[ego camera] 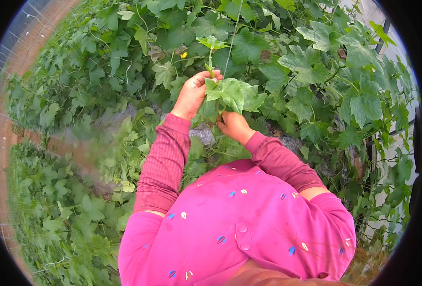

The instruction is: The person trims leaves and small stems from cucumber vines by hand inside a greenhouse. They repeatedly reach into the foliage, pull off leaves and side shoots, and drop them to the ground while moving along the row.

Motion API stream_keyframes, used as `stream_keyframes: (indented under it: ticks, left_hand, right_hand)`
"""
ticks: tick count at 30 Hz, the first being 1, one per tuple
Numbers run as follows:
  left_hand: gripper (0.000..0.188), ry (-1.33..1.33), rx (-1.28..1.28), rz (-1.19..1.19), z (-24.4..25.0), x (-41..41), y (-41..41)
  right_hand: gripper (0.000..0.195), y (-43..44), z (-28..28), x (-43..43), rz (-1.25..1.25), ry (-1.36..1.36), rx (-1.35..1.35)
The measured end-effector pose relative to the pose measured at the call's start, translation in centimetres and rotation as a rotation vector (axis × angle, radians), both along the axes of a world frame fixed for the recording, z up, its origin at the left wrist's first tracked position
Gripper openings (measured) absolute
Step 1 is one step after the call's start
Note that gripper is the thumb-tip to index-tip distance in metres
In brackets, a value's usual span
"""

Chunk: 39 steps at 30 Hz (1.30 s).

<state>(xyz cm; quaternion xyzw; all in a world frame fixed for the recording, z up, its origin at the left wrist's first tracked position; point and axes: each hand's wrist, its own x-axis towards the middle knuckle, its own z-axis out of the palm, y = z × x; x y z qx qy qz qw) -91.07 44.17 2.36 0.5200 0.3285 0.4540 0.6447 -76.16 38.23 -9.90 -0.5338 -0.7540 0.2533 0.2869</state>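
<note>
My left hand [193, 93] pinches the upper stem of a vine shoot [211, 66] between thumb and fingers, just below a small young leaf [212, 43]. Lower down, my right hand [234, 125] has its fingers closed around the same plant's stem, partly hidden under a broad lobed leaf [232, 93]. A thin support string [232, 41] runs up from near my left fingertips, beside the shoot. Maroon sleeves cover both forearms.
Dense leafy vines [89, 68] fill the far side and the left. A yellow flower [183, 55] shows among the leaves. Plastic sheeting [202, 135] lies beneath the plants. Brown soil [35, 50] runs along the left edge, and pale panels stand at the right.
</note>
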Motion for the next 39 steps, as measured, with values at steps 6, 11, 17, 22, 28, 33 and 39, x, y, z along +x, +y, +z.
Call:
stream_keyframes:
  ticks: [6, 11, 17, 22, 28, 33, 39]
  left_hand:
    - [0.019, 0.052, 0.039, 0.067, -0.9, -0.5, -2.4]
    - [0.019, 0.117, -0.031, 0.078, -1.9, -1.5, -4.6]
    - [0.024, 0.142, -0.024, 0.2, -5.2, -4.0, -5.8]
    - [0.025, -0.1, -0.116, 0.436, -8.7, -13.0, -6.3]
    - [0.028, -0.088, -0.124, 0.469, -12.0, -20.8, -9.5]
    - [0.027, 0.07, -0.035, 0.609, -13.3, -21.8, -11.6]
    - [0.034, -0.134, -0.06, 0.729, -7.5, -21.1, -13.5]
  right_hand:
    - [0.037, -1.1, 5.3, 2.8, 0.263, -0.249, -0.15]
    - [0.05, 0.1, 16.9, 5.0, 0.016, 0.557, -0.016]
    - [0.028, 1.4, 21.9, 5.0, 0.621, 0.854, -0.269]
    - [0.029, 1.0, 22.5, 16.6, 0.347, 1.232, 0.122]
    - [0.042, -0.6, 21.5, 22.5, -0.694, 0.684, 1.008]
    - [0.016, -0.9, 20.3, 9.2, -0.024, 0.635, 0.885]
    - [0.027, 6.7, 21.1, -6.3, 0.43, 0.855, 0.156]
